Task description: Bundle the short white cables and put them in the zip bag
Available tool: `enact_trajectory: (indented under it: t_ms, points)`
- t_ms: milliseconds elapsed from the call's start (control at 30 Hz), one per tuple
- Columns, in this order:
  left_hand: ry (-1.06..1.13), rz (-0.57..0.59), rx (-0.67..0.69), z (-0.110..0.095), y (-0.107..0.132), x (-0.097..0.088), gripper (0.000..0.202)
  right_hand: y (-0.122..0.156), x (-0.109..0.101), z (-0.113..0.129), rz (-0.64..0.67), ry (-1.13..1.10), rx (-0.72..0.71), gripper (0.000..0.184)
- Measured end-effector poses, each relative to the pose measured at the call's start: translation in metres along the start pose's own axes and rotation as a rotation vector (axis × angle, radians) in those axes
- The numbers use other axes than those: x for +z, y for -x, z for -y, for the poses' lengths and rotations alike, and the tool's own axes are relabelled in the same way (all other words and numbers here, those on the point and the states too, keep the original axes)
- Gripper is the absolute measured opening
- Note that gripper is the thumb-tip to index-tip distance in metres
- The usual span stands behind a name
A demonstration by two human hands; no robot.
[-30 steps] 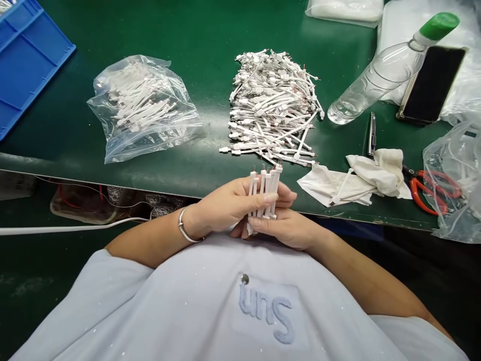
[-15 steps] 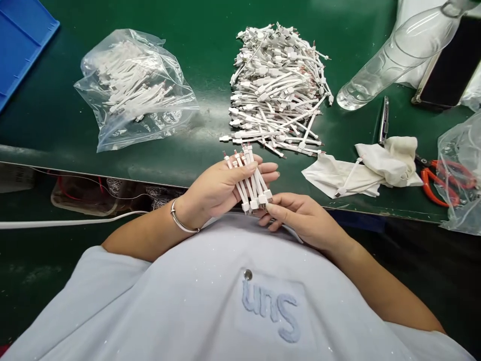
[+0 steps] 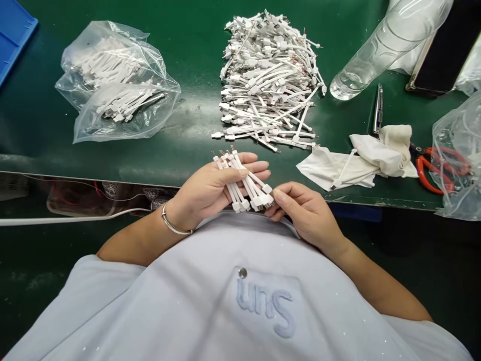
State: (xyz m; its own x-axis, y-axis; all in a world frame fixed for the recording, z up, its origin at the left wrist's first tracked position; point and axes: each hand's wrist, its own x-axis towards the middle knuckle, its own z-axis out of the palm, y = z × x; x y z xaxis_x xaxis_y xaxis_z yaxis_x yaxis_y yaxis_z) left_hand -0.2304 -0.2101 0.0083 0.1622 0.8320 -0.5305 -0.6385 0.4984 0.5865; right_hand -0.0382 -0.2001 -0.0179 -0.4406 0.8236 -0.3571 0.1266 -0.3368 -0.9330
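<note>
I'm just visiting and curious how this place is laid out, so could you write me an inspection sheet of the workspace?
Surface: green table, slightly glossy.
Things handled: bundle of short white cables, fanned out, reddish wire tips pointing away from the person.
Hands: left hand holds the bundle under its thumb; right hand is at the connector ends, its grip unclear.
Cables: large loose pile beyond the hands; more inside a clear bag; white cord at lower left.
Clutter: bottle, phone, crumpled whitish cloth or paper, red-handled tool partly under plastic.
Surroundings: blue crate, upper left; co-workers, nothing seen.
</note>
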Motion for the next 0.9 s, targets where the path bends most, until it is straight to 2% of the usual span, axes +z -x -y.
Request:
enact_trajectory:
  t_ms: [167,300,333,433,500,667,900]
  points:
    - [-0.01,0.019,-0.013,0.0011,0.0008,0.0,0.024,-0.0016,0.0033,0.0017,0.037,0.02,-0.018,0.032]
    - [-0.012,0.014,-0.026,0.002,0.001,-0.001,0.031,-0.0015,0.0019,0.0026,-0.1,0.032,-0.073,0.032]
    - [-0.008,0.015,-0.024,0.0022,0.0009,-0.0016,0.033,-0.0013,0.0006,0.0029,-0.081,0.036,-0.053,0.034]
    - [0.009,0.025,-0.011,0.0026,-0.0001,-0.0035,0.036,-0.0011,-0.0032,0.0034,0.13,0.036,0.081,0.038]
    - [0.016,0.035,-0.011,0.0028,-0.0008,-0.0042,0.034,-0.0014,-0.0038,0.0034,0.21,0.018,0.13,0.037]
    - [0.04,0.035,-0.027,0.0026,-0.0017,-0.0041,0.028,-0.0023,-0.0003,0.0018,0.113,-0.027,0.099,0.032]
    - [0.07,0.034,-0.019,0.002,-0.0028,-0.0026,0.028,-0.0046,-0.0015,-0.0024,0.126,-0.139,0.127,0.038]
